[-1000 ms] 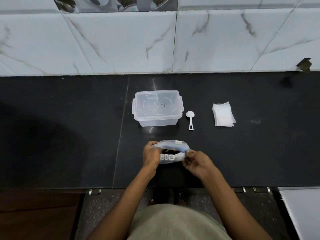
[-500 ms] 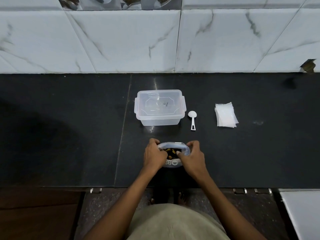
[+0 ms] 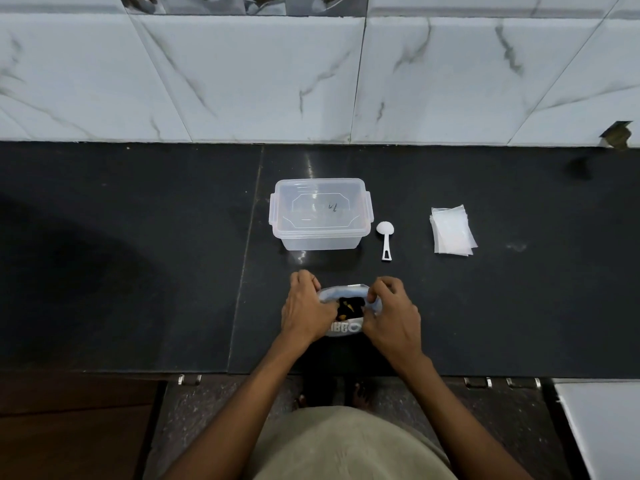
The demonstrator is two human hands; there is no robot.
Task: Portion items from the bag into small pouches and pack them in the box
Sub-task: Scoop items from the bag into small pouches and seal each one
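I see the bag (image 3: 341, 327) on the counter (image 3: 138, 271), its mouth now spread wider than 1 second ago; fingers of my left hand (image 3: 306, 311) and right hand (image 3: 391, 315) pinch its rim. Scooping can start.

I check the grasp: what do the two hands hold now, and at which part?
Both hold the bag at its open mouth: left hand on its left rim, right hand on its right rim.

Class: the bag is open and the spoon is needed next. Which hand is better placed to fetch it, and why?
Right hand: the spoon lies on its side of the bag; the left hand would probably have to cross over.
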